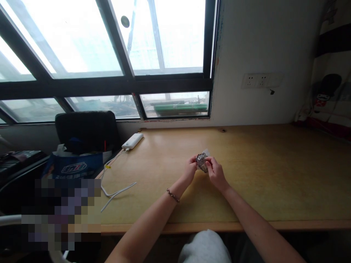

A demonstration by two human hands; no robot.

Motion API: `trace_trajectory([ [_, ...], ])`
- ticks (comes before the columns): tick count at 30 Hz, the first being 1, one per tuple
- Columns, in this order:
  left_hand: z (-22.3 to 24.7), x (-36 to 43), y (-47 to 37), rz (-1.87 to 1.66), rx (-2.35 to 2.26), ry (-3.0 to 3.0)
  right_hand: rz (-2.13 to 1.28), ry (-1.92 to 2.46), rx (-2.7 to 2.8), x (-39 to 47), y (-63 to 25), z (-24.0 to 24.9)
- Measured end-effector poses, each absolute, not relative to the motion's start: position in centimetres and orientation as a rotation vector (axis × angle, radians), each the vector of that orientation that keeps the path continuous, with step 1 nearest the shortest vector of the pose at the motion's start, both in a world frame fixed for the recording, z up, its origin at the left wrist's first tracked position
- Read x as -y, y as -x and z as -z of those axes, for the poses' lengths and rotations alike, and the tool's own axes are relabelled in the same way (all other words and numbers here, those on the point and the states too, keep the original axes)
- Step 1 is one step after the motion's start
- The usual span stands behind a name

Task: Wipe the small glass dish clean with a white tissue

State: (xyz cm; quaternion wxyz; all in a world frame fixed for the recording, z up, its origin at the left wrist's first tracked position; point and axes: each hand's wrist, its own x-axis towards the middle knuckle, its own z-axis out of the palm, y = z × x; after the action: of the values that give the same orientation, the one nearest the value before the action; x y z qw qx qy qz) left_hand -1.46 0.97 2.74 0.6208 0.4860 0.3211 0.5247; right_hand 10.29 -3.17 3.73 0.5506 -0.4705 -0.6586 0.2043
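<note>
Above the middle of the table (pixel 255 182), both hands hold a small crinkled silvery-brown bundle (pixel 202 161); its exact kind is hard to make out. A whitish flap (pixel 206 152) sticks up at its top. My left hand (pixel 189 171) has its fingers closed on the bundle's left side, and a braided bracelet (pixel 173 195) circles that wrist. From the right, my right hand (pixel 216 173) pinches the bundle, thumb towards me. The fingers cover part of it on both sides.
A white power bank (pixel 132 141) lies at the table's back left, with a white cable (pixel 116 192) trailing along the left edge. Beyond that edge stand a black chair (pixel 86 128) and a blue bag (pixel 74 166). A wall with sockets (pixel 256 80) and a window border the back.
</note>
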Motion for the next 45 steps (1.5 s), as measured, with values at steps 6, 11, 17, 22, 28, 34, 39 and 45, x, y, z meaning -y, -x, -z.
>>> trace_trajectory([
  [6,-2.0,-1.3,1.9,-0.920,-0.629,-0.746,-0.319,1.090,1.695,4.1,-10.2,-4.3],
  [11,-2.2,-1.3,2.0,-0.783,-0.513,-0.545,-0.192,1.077,1.663,4.0,-10.6,-4.7],
  [17,-3.0,-0.5,2.4,-0.711,-0.375,-0.526,-0.108,1.035,1.772,3.8,-10.9,-4.8],
  [22,-3.1,-0.6,2.1,-0.745,-0.407,-0.494,-0.123,1.076,1.850,3.5,-11.1,-5.0],
  [28,-2.9,-1.1,2.2,-0.904,-0.478,-0.588,-0.082,1.076,1.962,2.5,-11.5,-4.8],
  [34,-1.8,-1.6,1.9,-0.978,-0.513,-0.688,-0.020,1.111,2.035,2.2,-11.9,-4.8],
  [39,-1.0,-2.0,1.9,-1.188,-0.695,-0.808,-0.008,1.138,2.049,1.9,-12.3,-4.2],
  [45,-0.9,-1.5,2.5,-1.392,-0.876,-1.000,-0.047,1.165,2.073,2.1,-12.2,-3.7],
])
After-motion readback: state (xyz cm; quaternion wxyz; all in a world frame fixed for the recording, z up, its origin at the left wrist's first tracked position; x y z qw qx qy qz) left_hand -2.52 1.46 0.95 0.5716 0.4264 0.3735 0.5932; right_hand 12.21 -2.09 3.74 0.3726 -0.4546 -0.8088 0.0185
